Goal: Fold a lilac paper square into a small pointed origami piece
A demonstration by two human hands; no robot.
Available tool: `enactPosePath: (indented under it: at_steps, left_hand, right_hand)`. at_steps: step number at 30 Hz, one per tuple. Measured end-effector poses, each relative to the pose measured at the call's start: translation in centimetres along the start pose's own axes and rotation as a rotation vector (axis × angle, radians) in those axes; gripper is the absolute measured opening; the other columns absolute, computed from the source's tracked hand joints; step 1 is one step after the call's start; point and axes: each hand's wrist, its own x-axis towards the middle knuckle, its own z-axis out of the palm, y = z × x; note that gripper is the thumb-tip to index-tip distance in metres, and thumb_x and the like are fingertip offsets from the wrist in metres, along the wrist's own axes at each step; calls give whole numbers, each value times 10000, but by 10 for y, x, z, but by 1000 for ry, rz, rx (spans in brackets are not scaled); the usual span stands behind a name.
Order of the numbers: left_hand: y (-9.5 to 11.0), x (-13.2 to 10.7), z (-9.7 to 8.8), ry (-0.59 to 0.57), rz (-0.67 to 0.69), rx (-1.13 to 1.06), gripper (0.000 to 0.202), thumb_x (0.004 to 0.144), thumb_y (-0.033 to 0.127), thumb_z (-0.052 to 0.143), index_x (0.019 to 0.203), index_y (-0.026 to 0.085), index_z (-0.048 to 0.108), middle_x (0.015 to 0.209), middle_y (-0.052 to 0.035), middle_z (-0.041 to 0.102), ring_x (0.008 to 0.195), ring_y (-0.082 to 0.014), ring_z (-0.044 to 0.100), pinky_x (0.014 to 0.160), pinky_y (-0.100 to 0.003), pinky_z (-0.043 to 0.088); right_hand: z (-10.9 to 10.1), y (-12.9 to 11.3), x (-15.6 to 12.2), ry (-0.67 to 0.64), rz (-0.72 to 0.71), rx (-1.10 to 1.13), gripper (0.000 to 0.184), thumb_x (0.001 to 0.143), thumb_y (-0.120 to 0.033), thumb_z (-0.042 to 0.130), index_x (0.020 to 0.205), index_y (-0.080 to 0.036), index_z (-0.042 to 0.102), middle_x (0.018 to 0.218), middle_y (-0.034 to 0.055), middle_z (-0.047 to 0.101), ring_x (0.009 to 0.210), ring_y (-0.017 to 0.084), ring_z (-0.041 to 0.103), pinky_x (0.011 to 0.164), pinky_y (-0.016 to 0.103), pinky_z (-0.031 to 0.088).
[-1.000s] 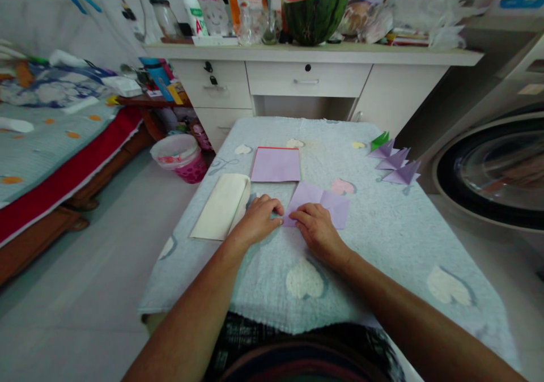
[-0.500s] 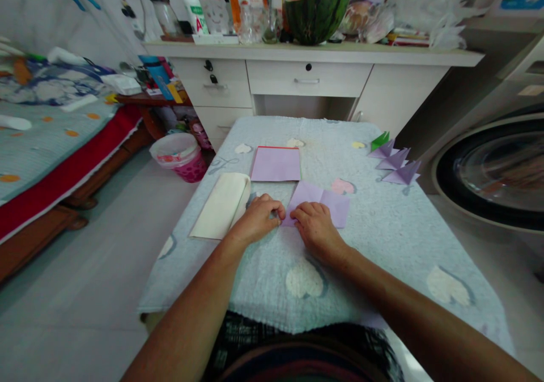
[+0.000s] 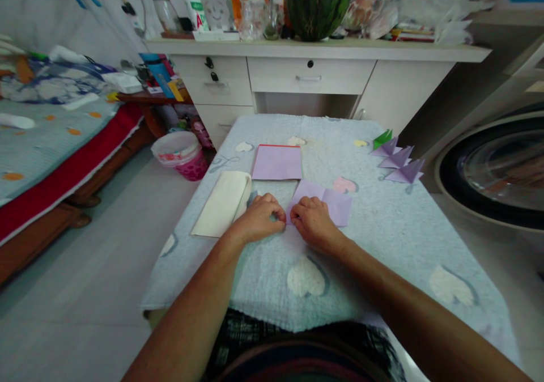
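A creased sheet of purple origami paper lies flat on the cloth-covered table. At its near left corner, my left hand pinches the paper between thumb and forefinger. My right hand rests on the sheet just beside, fingers curled down on its left part and hiding some of it. Behind the sheet sits a stack of purple paper squares with a red edge at the back. A cream folded paper packet lies left of my left hand. Several folded purple paper pieces and a green one stand at the right.
A patterned cloth covers the table. Beyond it is a white cabinet bearing a cut watermelon, jars and bags. A pink bin and a bed are at left; a washing machine stands at right.
Both hands stay at the paper's near left corner, with the right fingers curled slightly more. The whole view has shifted a little.
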Motion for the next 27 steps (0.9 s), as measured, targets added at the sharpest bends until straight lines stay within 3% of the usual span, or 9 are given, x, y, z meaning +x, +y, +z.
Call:
enactPosePath:
  at_steps: [7,27]
  left_hand:
    - [-1,1,4,32,13,5,48,750,160,673,724,197,688,884,-11,548,995,-201,544,1046,-423,334]
    - [3,4,7,50,10,120,74,761,184,621,725,195,684,875,-22,575,982,-207,560,976,-389,362]
  right_hand:
    - [2,0,-4,58,36,31,143,892,-237,556,931,-187,684,1028,93,599,981,249,467,818,367,308]
    - [8,0,-3,91,38,-3,144,889,-250,553,914,-183,678,1017,100,595,991,260,465,838,380,310]
